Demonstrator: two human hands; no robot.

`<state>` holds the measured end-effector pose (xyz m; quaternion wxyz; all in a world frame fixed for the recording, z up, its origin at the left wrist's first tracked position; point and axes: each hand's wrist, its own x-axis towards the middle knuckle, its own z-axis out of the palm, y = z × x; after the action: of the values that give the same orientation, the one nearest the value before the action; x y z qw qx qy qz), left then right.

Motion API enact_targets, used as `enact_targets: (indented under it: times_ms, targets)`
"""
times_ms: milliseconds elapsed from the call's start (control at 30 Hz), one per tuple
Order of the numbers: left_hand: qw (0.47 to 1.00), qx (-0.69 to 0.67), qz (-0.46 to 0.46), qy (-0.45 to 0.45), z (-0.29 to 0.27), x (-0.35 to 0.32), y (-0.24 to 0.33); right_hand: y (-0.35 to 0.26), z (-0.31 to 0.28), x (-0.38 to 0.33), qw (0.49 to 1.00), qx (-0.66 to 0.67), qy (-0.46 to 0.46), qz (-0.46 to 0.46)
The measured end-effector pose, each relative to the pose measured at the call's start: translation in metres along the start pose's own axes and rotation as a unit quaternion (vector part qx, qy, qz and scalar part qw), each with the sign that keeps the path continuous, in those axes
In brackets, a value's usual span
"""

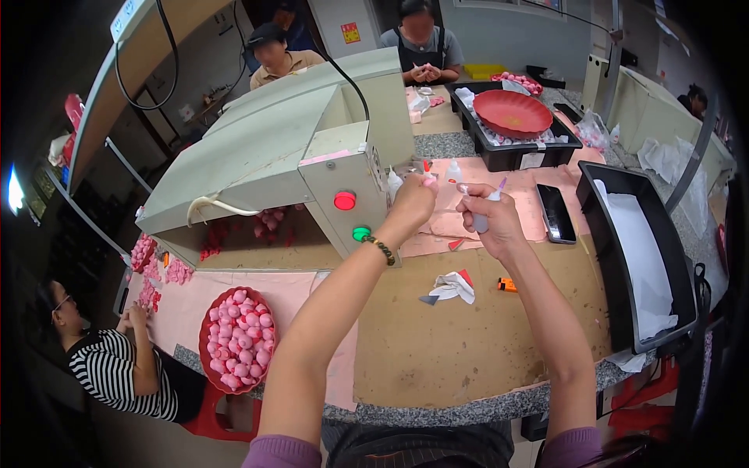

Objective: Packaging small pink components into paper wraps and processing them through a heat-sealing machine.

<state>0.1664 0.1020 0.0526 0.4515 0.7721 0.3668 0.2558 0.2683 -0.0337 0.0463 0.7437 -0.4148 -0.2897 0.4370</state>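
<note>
My right hand (496, 220) is closed around a small white squeeze bottle (480, 221) with a thin purple-pink nozzle tip. A tiny pale piece (465, 189) shows at its thumb and fingertip. To the left, my left hand (417, 201), with a beaded bracelet on the wrist, is stretched forward with its fingers drawn together. A red pointed tip (427, 166) shows just beyond those fingers; whether they grip it is hidden. White bottles stand close by, one (394, 184) left of my left hand and another (454, 171) between my hands.
A grey machine (257, 156) with red and green buttons stands left. A red basket (204, 343) of pink balls sits near the left front. A crumpled white cloth (451, 287), orange lighter (507, 285), phone (555, 212) and black trays (677, 273) lie around. Other people sit across and left.
</note>
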Motion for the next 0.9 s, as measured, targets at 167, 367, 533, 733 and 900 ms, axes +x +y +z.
enact_targets:
  times_ms: [167, 367, 533, 733, 900]
  targets:
    - [0.962, 0.261, 0.071, 0.035, 0.012, 0.002, -0.004, 0.003, 0.002, -0.006, 1.0, 0.013, 0.026, -0.001]
    - [0.91, 0.226, 0.343, 0.049, -0.015, -0.097, -0.002, 0.015, -0.014, -0.047, 0.936, -0.289, 0.136, -0.149]
    - [0.923, 0.354, 0.103, -0.113, -0.079, -0.183, -0.012, 0.043, -0.007, -0.113, 0.982, -0.178, 0.008, -0.06]
    - [0.874, 0.481, -0.001, 0.073, -0.191, -0.107, -0.12, 0.093, 0.028, -0.145, 0.959, -0.229, -0.169, -0.006]
    - [0.861, 0.471, -0.023, 0.19, -0.256, -0.034, -0.189, 0.102, 0.028, -0.141, 0.945, -0.279, -0.168, -0.023]
